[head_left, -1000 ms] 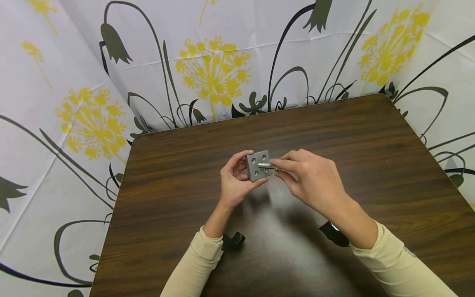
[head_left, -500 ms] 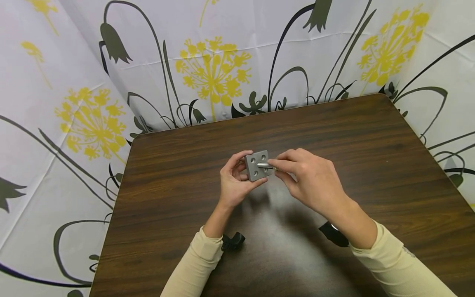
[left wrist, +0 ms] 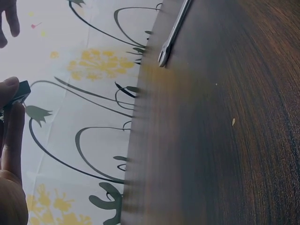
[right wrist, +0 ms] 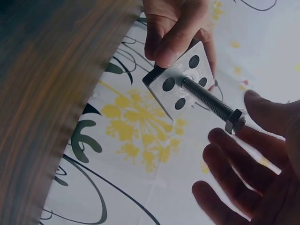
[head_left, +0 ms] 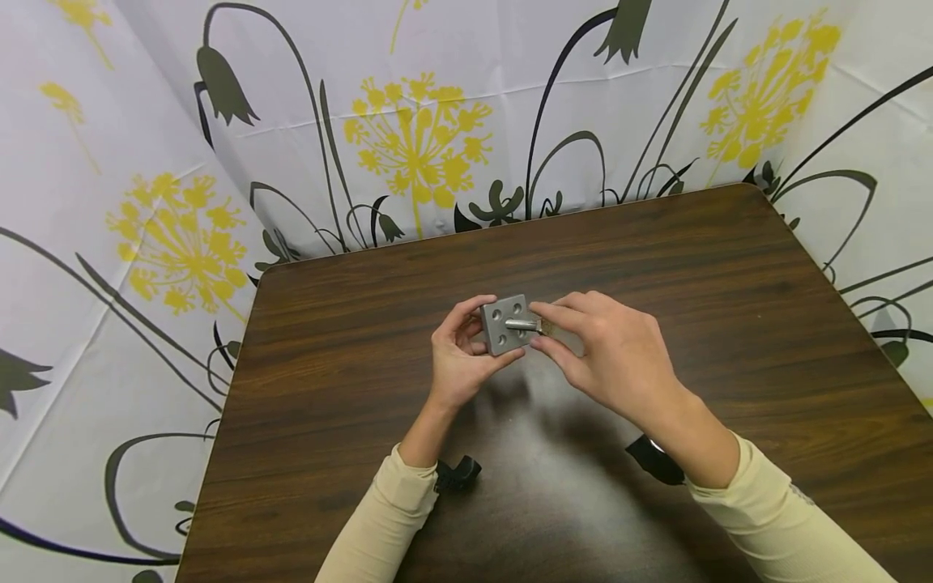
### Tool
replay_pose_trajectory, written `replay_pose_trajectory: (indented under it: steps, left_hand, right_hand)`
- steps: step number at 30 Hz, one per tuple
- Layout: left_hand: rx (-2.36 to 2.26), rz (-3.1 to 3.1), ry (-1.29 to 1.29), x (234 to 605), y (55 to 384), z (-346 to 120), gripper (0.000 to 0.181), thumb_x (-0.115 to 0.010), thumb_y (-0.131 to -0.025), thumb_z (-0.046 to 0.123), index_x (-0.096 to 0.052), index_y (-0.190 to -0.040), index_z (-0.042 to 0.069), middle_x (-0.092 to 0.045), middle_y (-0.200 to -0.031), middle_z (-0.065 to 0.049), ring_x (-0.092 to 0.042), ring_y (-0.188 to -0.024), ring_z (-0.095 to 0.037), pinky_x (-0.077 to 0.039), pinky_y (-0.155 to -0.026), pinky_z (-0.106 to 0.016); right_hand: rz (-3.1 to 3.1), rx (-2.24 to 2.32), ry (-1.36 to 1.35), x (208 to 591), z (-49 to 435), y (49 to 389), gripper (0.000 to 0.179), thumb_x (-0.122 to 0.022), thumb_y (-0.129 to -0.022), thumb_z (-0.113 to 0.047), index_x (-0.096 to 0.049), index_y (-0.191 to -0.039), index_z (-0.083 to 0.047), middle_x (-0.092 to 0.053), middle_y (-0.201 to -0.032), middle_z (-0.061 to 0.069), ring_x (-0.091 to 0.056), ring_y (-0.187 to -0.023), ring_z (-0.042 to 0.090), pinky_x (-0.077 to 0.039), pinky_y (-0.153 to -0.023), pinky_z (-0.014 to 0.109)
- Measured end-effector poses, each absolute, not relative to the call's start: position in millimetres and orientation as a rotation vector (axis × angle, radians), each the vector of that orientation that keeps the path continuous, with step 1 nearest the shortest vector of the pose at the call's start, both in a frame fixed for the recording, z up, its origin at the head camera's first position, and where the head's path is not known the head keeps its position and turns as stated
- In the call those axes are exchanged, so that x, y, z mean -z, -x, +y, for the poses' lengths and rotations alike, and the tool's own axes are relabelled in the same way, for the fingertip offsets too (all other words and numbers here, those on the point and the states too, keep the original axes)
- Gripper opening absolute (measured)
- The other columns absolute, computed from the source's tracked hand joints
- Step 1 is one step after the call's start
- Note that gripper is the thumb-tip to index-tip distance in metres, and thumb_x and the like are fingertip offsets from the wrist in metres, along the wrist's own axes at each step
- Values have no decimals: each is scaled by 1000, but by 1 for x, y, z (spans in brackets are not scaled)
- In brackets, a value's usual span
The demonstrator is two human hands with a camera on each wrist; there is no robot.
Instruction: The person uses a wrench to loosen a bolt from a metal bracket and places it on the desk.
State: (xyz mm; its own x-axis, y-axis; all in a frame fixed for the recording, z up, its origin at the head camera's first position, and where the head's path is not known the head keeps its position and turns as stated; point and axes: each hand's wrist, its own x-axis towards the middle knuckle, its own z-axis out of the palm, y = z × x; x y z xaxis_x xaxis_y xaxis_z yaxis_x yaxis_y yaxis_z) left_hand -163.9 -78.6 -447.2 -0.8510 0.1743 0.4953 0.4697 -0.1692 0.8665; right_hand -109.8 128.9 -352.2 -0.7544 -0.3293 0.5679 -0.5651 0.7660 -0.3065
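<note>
My left hand (head_left: 461, 360) grips a square grey metal plate (head_left: 494, 327) by its edges, thumb below and fingers above, over the table. The plate has several round holes. A threaded bolt (right wrist: 208, 99) sticks out from its middle, pointing at my right hand (head_left: 619, 348). At the bolt's outer end is a hex head (right wrist: 234, 122). My right thumb and fingers are spread around that end, with gaps to it in the right wrist view. In the left wrist view, the plate (left wrist: 22, 92) shows edge-on in my left fingers.
A metal wrench (left wrist: 173, 35) lies on the dark wood table (head_left: 350, 340), seen in the left wrist view. Dark wrist devices (head_left: 459, 474) are strapped at my cuffs. A white curtain (head_left: 291, 73) with flower prints hangs behind the table.
My right fingertips, earlier pinching the bolt's outer end, have spread apart and show more of it. My left hand and the plate have hardly moved.
</note>
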Motion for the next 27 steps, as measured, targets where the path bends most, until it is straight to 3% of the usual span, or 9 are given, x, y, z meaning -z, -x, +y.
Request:
replay_pose_trajectory:
  steps: [4, 9, 14, 17, 22, 27]
  left_hand:
    - [2118, -1890, 750, 447, 164, -79, 75, -82, -59, -23, -57, -126, -5, -61, -114, -18, -66, -96, -26, -59, -67, -41]
    - [2130, -1887, 749, 447, 164, -78, 75, -82, -58, -24, -56, -126, -5, -62, -114, -18, -66, -96, -27, -59, -67, -41]
    - [2119, -1893, 749, 448, 165, -78, 75, -82, -59, -23, -57, -126, -5, -61, -115, -18, -66, -97, -27, -59, -67, -41]
    - [2117, -1897, 749, 448, 166, -78, 75, -83, -59, -23, -57, -126, -5, -61, -115, -17, -66, -97, -27, -59, -67, -41]
    - [2130, -1891, 742, 448, 165, -79, 75, -82, -58, -24, -55, -126, -8, -61, -114, -17, -66, -97, -27, -59, -68, -40]
    - [2118, -1894, 742, 447, 165, -79, 75, -82, -58, -24, -53, -125, -11, -61, -114, -17, -66, -97, -27, -59, -68, -41]
  right_hand:
    - [-2492, -636, -623, 353, 129, 110, 29, -79, -84, -32, -77, -108, -15, -70, -82, -4, -59, -64, 11, -42, -43, 28]
    - [-2481, -640, -698, 352, 129, 110, 26, -80, -83, -21, -77, -109, -18, -70, -93, -5, -62, -74, 12, -46, -48, 31]
    - [-2477, -640, -628, 351, 128, 109, 32, -78, -84, -34, -76, -110, -16, -71, -87, -4, -62, -68, 12, -44, -44, 29]
    - [-2489, -634, -618, 351, 129, 109, 28, -78, -85, -33, -77, -107, -16, -71, -82, -5, -59, -63, 10, -41, -43, 28]
    - [-2473, -645, -705, 351, 129, 110, 27, -80, -83, -22, -77, -109, -17, -70, -94, -5, -62, -75, 13, -47, -49, 30]
    - [-2496, -637, -612, 352, 128, 109, 33, -78, -84, -35, -76, -111, -16, -71, -87, -3, -60, -65, 13, -42, -43, 29]
